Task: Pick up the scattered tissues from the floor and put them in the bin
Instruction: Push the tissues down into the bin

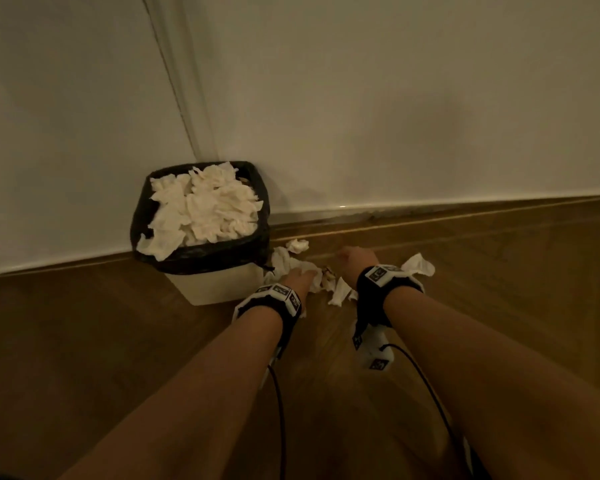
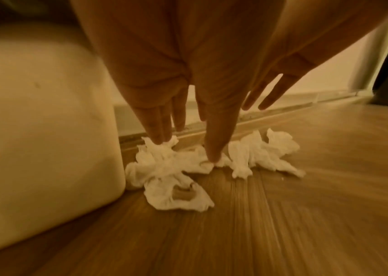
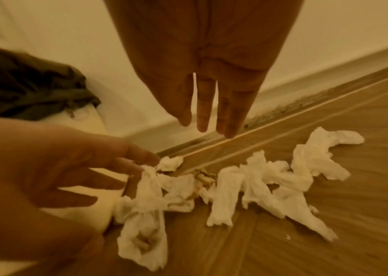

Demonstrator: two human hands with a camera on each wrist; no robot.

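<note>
Reaching down, the left hand (image 1: 300,277) presses straight, spread fingers (image 2: 214,149) onto the tissues (image 3: 247,186) beside the bin (image 1: 219,285); the right hand (image 1: 355,259) hovers above, fingers straight and slightly apart.

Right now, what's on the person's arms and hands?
Bare forearms, no sleeves or gloves. Each wrist carries a black band with white blocks bearing black square markers: left wrist band, right wrist band. A thin black cable trails back from each.

tissues (image 1: 205,206): soft paper, crumpled, matt
bin (image 1: 215,285): smooth plastic, cream, slight sheen
liner (image 1: 201,254): thin black plastic film, wrinkled
floor (image 1: 499,271): wood-look planks, smooth
wall (image 1: 395,98): painted, matt
</note>
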